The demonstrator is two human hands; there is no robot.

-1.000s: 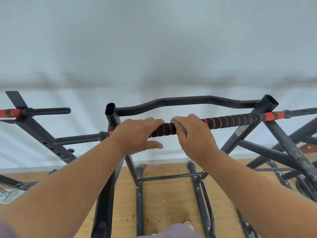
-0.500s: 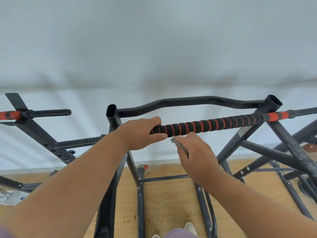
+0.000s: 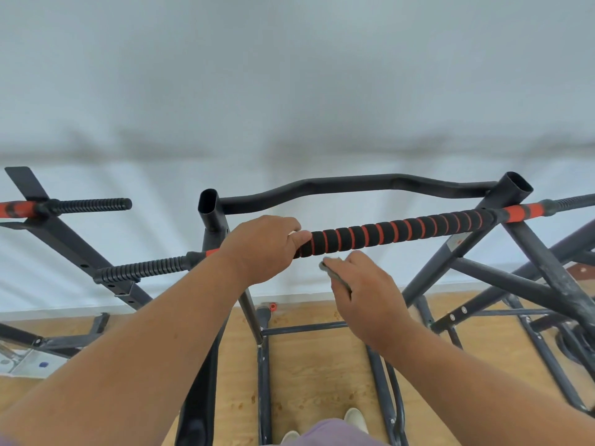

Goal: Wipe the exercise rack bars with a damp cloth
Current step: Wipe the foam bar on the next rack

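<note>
A black foam-padded bar with orange rings (image 3: pixel 396 231) runs across the black exercise rack (image 3: pixel 322 189) at chest height. My left hand (image 3: pixel 262 249) grips the left end of this bar, fingers curled over the top. Just below the bar and a little to the right, my right hand (image 3: pixel 365 292) holds a small grey cloth (image 3: pixel 335 272), folded and mostly hidden in the palm. The cloth is off the bar, a short gap beneath it.
A curved black bar joins two open upright tubes (image 3: pixel 209 204) behind the padded bar. Ribbed black handles (image 3: pixel 141 270) stick out at left. More rack struts (image 3: pixel 547 278) crowd the right side. Below lie the rack's base bars on a wooden floor (image 3: pixel 309 375); a white wall stands behind.
My right hand with the cloth came off the padded bar and dropped just below it. My left hand kept its grip on the bar's left end.
</note>
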